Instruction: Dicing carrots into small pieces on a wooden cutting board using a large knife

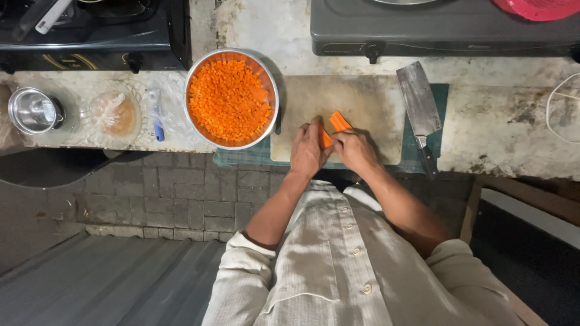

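My left hand (307,150) and my right hand (355,151) meet at the near edge of a pale cutting board (368,102). Both hold orange carrot pieces (336,125) between them; one slab sticks up past my fingers. To the left of the board stands a steel bowl (232,55) full of small diced carrot (228,99). A cleaver (419,108) lies flat at the board's right side, its dark handle toward me, untouched.
A green cloth (444,96) lies under the board. Two black stoves (447,27) sit at the back. A small steel cup (33,110), a glass dish (115,113) and a blue peeler (157,124) rest at the left. The counter edge runs below my hands.
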